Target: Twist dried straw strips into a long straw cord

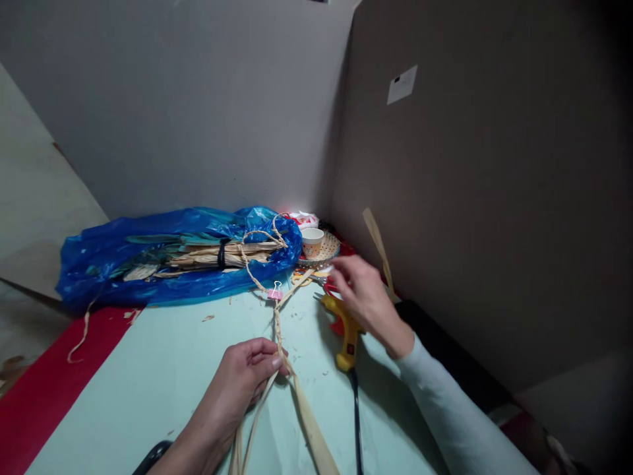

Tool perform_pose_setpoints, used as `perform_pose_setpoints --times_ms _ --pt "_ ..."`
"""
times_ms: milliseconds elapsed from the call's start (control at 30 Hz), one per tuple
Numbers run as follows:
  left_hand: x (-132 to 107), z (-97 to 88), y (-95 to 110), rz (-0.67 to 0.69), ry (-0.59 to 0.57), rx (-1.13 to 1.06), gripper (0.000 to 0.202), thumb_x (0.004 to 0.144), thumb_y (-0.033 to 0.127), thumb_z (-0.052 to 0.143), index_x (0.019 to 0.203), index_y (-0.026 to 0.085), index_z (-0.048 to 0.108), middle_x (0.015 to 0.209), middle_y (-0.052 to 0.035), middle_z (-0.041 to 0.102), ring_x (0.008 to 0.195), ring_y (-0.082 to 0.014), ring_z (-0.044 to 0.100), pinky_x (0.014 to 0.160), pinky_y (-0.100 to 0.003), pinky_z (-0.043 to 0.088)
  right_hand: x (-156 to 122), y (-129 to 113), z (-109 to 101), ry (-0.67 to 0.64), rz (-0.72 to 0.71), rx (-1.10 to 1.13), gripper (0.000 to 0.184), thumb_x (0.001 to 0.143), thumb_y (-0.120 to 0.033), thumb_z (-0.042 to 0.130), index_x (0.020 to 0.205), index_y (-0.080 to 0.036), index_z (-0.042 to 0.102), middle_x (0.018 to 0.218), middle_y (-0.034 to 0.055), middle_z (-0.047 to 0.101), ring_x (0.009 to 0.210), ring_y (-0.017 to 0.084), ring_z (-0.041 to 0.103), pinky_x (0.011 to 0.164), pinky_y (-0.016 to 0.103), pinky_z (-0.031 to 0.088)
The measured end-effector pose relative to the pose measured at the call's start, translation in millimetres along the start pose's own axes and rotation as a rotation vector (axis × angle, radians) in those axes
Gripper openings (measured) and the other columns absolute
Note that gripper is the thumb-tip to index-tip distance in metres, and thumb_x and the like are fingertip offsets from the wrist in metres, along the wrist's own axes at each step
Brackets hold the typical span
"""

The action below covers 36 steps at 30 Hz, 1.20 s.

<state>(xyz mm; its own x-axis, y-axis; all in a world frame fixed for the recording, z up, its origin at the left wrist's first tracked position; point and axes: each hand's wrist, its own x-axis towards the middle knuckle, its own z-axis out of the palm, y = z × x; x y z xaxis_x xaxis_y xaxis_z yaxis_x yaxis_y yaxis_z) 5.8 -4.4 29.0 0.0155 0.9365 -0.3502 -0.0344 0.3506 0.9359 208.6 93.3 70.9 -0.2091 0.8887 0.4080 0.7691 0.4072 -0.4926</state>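
My left hand [253,369] pinches a braid of pale dry plant strips [278,330] between thumb and fingers. Loose strips [311,422] run from it toward the table's near edge. A pink binder clip [275,293] grips the braid's far part, where a side strip [295,288] slants up to the right. Above a yellow glue gun [350,333] is my right hand [363,293], its fingers curled together; what they hold, if anything, is hidden. Behind this hand a wide pale strip [378,247] stands up, and I cannot tell whether the hand holds it.
A blue plastic bag [109,247] with a tied bundle of dry strips [237,254] lies at the back left. A paper cup [312,242] stands on a woven tray [330,245]. Red-handled scissors [328,285] lie nearby. The glue gun's black cord [357,422] runs forward. Walls enclose the back and right.
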Motion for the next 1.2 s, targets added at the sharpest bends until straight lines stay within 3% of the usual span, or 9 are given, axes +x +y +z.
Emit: perform_pose_setpoints --times_ms 100,200,300,467,600,767,967,1100,1200 --pt "-1 -1.5 -1 0.013 0.013 -0.103 0.026 0.062 0.032 0.078 0.072 0.012 0.064 0.061 -0.0015 0.067 0.041 -0.0034 0.043 0.042 -0.016 0.023 -30 -30 21 -0.553 -0.132 0.493 0.025 0.092 -0.035 0.047 0.106 -0.019 0.059 0.084 0.0039 0.067 0.076 0.017 0.062 0.068 0.025 0.044" --pt "-1 -3.9 0 0.063 0.008 -0.160 0.025 0.061 0.032 0.078 0.073 0.013 0.065 0.057 -0.0019 0.066 0.054 -0.0131 0.059 0.053 -0.021 0.039 -52 -45 42 -0.701 -0.006 0.769 0.032 0.092 -0.034 0.045 0.120 -0.018 0.047 0.076 0.0005 0.064 0.067 0.014 0.061 0.064 0.024 0.044" --pt "-1 -6.0 2 0.108 0.034 -0.067 0.023 0.063 0.031 0.076 0.075 0.014 0.067 0.060 -0.0020 0.068 0.060 -0.0158 0.060 0.060 -0.024 0.043 -58 -47 50 -0.704 0.086 0.758 0.024 0.093 -0.034 0.041 0.104 -0.016 0.053 0.073 -0.0001 0.058 0.060 0.012 0.054 0.060 0.022 0.041" --pt "-6 -6.2 5 0.074 0.087 0.158 0.018 0.067 0.031 0.072 0.069 0.015 0.064 0.054 0.0028 0.061 0.050 -0.0107 0.049 0.048 -0.020 0.032 -55 -47 43 -0.616 -0.053 0.502 0.025 0.093 -0.028 0.041 0.077 -0.017 0.057 0.074 0.0004 0.058 0.073 0.013 0.050 0.067 0.023 0.035" --pt "-10 -5.6 8 0.084 0.088 0.299 0.022 0.077 0.036 0.061 0.069 0.016 0.063 0.041 0.0073 0.046 0.043 -0.0107 0.043 0.047 -0.021 0.031 -53 -48 42 -0.644 -0.020 0.585 0.027 0.090 -0.027 0.044 0.071 -0.015 0.060 0.064 -0.0022 0.053 0.063 0.010 0.045 0.058 0.021 0.030" --pt "-15 -7.9 16 0.161 0.138 0.547 0.024 0.085 0.037 0.051 0.083 0.020 0.068 0.046 0.0040 0.053 0.050 -0.0157 0.052 0.054 -0.024 0.038 -55 -50 49 -0.584 0.128 0.790 0.031 0.088 -0.031 0.047 0.064 -0.013 0.057 0.057 -0.0042 0.035 0.057 0.009 0.030 0.050 0.022 0.023" --pt "-32 -3.4 16 0.477 0.260 0.903 0.023 0.084 0.030 0.052 0.065 0.024 0.061 0.061 -0.0004 0.066 0.057 -0.0182 0.061 0.056 -0.025 0.040 -60 -54 48 -0.546 0.175 0.872 0.030 0.086 -0.029 0.048 0.062 -0.014 0.056 0.057 -0.0037 0.037 0.057 0.009 0.028 0.051 0.022 0.023" --pt "-33 2.1 -4 0.815 0.268 1.186 0.017 0.084 0.016 0.049 0.073 0.021 0.061 0.063 -0.0033 0.065 0.053 -0.0167 0.062 0.052 -0.026 0.040 -59 -53 46 -0.585 0.186 0.957 0.033 0.084 -0.030 0.052 0.055 -0.013 0.051 0.055 -0.0040 0.033 0.057 0.009 0.027 0.052 0.022 0.022" --pt "-30 6.7 -19 1.065 0.281 1.434 0.018 0.078 0.007 0.049 0.076 0.020 0.062 0.059 -0.0025 0.062 0.047 -0.0160 0.059 0.047 -0.028 0.037 -57 -54 44 -0.618 0.275 1.080 0.031 0.082 -0.033 0.057 0.061 -0.011 0.061 0.058 -0.0021 0.044 0.057 0.009 0.031 0.053 0.022 0.025"
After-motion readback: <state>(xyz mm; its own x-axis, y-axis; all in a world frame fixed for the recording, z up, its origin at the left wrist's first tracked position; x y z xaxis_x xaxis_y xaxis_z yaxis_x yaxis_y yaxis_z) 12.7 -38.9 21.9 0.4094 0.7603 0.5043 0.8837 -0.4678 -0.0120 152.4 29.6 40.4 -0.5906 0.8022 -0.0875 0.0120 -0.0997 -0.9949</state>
